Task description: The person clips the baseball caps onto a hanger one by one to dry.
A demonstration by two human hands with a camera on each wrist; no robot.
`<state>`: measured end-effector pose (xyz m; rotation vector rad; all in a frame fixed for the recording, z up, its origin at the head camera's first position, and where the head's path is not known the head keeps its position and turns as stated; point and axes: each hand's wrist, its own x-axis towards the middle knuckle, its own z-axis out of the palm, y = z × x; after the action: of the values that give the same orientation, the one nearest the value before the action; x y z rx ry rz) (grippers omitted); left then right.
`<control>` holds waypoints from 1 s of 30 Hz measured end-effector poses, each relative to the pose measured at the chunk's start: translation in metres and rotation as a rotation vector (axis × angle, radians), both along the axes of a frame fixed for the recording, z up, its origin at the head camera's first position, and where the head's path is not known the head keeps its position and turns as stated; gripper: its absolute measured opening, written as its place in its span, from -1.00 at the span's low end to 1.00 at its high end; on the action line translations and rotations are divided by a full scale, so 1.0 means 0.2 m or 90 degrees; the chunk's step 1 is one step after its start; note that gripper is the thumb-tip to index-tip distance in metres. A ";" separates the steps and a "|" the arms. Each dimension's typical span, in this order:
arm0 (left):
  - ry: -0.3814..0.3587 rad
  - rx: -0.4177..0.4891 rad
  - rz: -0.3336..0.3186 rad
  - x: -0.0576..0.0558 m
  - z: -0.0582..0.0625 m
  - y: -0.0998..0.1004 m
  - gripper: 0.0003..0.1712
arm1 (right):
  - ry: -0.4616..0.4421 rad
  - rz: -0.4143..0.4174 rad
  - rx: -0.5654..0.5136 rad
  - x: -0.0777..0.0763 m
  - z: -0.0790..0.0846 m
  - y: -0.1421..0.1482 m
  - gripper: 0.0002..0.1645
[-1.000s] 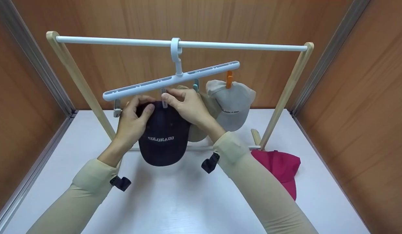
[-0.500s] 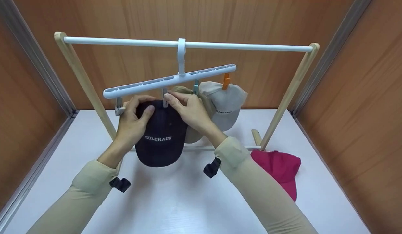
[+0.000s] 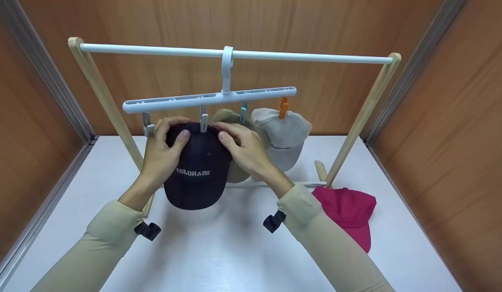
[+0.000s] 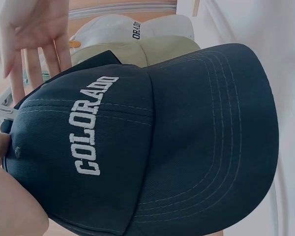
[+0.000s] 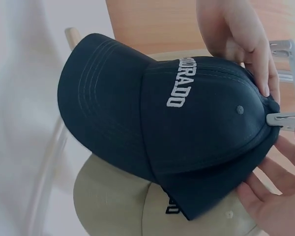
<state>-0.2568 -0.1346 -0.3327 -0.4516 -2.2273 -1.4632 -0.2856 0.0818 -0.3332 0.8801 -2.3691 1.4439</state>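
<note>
A dark navy baseball cap (image 3: 196,162) with white COLORADO lettering hangs brim down from a grey clothespin (image 3: 204,120) under the light blue hanger (image 3: 210,98). My left hand (image 3: 159,152) pinches the cap's left side, thumb in front and fingers behind, as the left wrist view shows at the cap (image 4: 103,142). My right hand (image 3: 247,148) is at the cap's upper right edge, its fingers extended. In the right wrist view those fingers (image 5: 273,182) lie alongside the cap, and the clothespin (image 5: 282,119) bites its top edge.
A khaki cap (image 3: 239,172) and a pale grey cap (image 3: 285,134) hang from other clips to the right. A spare grey clip (image 3: 148,125) hangs at the hanger's left end. The white rod (image 3: 316,58) bears the hanger. A crimson cap (image 3: 348,211) lies on the white table.
My right hand has let go of the grey clothespin and moved right and down. The hanger has tilted back closer to level, and the navy cap has shifted slightly left.
</note>
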 end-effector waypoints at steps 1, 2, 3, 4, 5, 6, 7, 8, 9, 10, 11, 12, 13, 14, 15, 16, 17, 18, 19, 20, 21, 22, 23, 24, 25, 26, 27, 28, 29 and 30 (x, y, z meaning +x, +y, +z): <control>-0.002 0.002 0.000 0.02 0.01 0.00 -0.65 | 0.004 0.003 -0.004 0.01 0.00 0.01 -0.59; -0.003 0.004 0.002 0.03 0.02 0.01 -0.64 | 0.008 0.003 -0.005 0.01 -0.01 0.02 -0.60; -0.002 0.007 0.002 0.04 0.03 0.01 -0.63 | 0.013 0.004 -0.007 0.01 -0.01 0.03 -0.61; 0.000 0.009 0.003 0.05 0.03 0.01 -0.63 | 0.015 0.004 -0.009 0.02 -0.01 0.04 -0.61; 0.003 0.009 0.006 0.05 0.02 0.00 -0.62 | 0.016 0.003 -0.011 0.02 -0.02 0.05 -0.62; 0.008 0.008 0.010 0.04 0.01 -0.01 -0.61 | 0.017 0.002 -0.012 0.03 -0.02 0.06 -0.62; 0.014 0.004 0.017 0.03 0.00 -0.01 -0.60 | 0.017 0.001 -0.016 0.03 -0.03 0.07 -0.62; 0.019 0.001 0.022 0.02 -0.02 -0.02 -0.59 | 0.015 0.000 -0.020 0.03 -0.04 0.08 -0.62; 0.023 -0.002 0.027 0.01 -0.04 -0.04 -0.58 | 0.011 0.001 -0.025 0.03 -0.05 0.10 -0.62; 0.026 -0.006 0.031 0.00 -0.05 -0.05 -0.56 | 0.007 -0.001 -0.026 0.04 -0.05 0.11 -0.63; 0.029 -0.009 0.034 -0.01 -0.07 -0.06 -0.55 | 0.005 -0.004 -0.026 0.04 -0.06 0.12 -0.63; 0.032 -0.013 0.037 -0.02 -0.09 -0.08 -0.54 | 0.005 -0.005 -0.027 0.05 -0.07 0.14 -0.63; 0.032 -0.013 0.036 -0.03 -0.10 -0.09 -0.53 | 0.006 -0.007 -0.027 0.05 -0.08 0.15 -0.64; 0.031 -0.013 0.035 -0.03 -0.11 -0.10 -0.52 | 0.009 -0.008 -0.026 0.06 -0.09 0.17 -0.65; 0.032 -0.014 0.034 -0.03 -0.11 -0.10 -0.51 | 0.013 -0.009 -0.025 0.06 -0.10 0.19 -0.65; 0.033 -0.013 0.034 -0.03 -0.12 -0.11 -0.51 | 0.019 -0.009 -0.022 0.07 -0.10 0.20 -0.66; 0.035 -0.015 0.035 -0.02 -0.13 -0.12 -0.51 | 0.023 -0.009 -0.022 0.07 -0.11 0.22 -0.66; 0.037 -0.014 0.037 -0.02 -0.13 -0.12 -0.50 | 0.025 -0.009 -0.022 0.08 -0.12 0.23 -0.66; 0.041 -0.014 0.038 -0.01 -0.14 -0.13 -0.50 | 0.027 -0.012 -0.020 0.08 -0.13 0.25 -0.66; 0.043 -0.013 0.044 0.01 -0.12 -0.13 -0.49 | 0.028 -0.016 -0.017 0.08 -0.14 0.27 -0.66; 0.046 -0.013 0.051 0.03 -0.13 -0.13 -0.49 | 0.029 -0.021 -0.013 0.09 -0.14 0.29 -0.65; 0.049 -0.013 0.057 0.04 -0.12 -0.13 -0.48 | 0.027 -0.027 -0.010 0.09 -0.15 0.31 -0.65; 0.054 -0.011 0.062 0.05 -0.12 -0.13 -0.48 | 0.024 -0.033 -0.009 0.09 -0.16 0.33 -0.65; 0.059 -0.008 0.067 0.06 -0.12 -0.13 -0.48 | 0.021 -0.040 -0.007 0.09 -0.17 0.34 -0.65; 0.061 -0.006 0.071 0.07 -0.12 -0.14 -0.47 | 0.021 -0.045 -0.007 0.09 -0.18 0.36 -0.65; 0.062 -0.004 0.075 0.08 -0.11 -0.14 -0.47 | 0.020 -0.047 -0.007 0.09 -0.18 0.38 -0.65; 0.064 -0.005 0.078 0.07 -0.13 -0.15 -0.46 | 0.018 -0.049 -0.009 0.10 -0.19 0.39 -0.65; 0.064 -0.004 0.080 0.08 -0.14 -0.16 -0.46 | 0.016 -0.048 -0.012 0.10 -0.20 0.40 -0.65; 0.064 -0.004 0.085 0.08 -0.15 -0.17 -0.45 | 0.016 -0.048 -0.013 0.10 -0.21 0.42 -0.65; 0.061 -0.005 0.091 0.08 -0.17 -0.19 -0.45 | 0.015 -0.048 -0.015 0.10 -0.21 0.43 -0.65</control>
<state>-0.2408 -0.1717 -0.3658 -0.3497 -2.1437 -1.3322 -0.2660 0.1676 -0.3758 0.7898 -2.3375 1.4214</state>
